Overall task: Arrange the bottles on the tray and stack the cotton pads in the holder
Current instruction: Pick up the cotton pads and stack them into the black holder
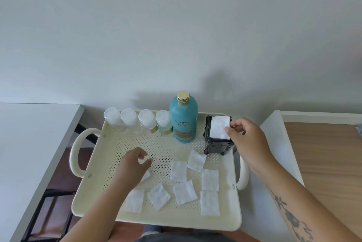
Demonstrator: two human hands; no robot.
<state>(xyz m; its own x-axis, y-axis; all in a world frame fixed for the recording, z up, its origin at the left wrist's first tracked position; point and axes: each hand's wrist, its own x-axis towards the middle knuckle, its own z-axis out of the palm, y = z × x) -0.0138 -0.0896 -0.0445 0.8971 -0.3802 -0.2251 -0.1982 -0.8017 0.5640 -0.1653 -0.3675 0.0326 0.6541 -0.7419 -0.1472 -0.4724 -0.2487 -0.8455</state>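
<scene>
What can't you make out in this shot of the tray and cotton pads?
Head view only:
- Inside of the black holder: covered by the pad the right hand holds.
- Teal bottle label: too blurred to read.
- Pad under the left hand: mostly hidden.

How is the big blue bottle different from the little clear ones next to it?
The teal bottle is opaque; the four small bottles are see-through, with clear or pale yellowish contents. The teal bottle is much taller and wider than any small bottle. Its cap is shiny gold; theirs are clear or whitish. All stand upright in one row along the far edge of the cream tray.
</scene>
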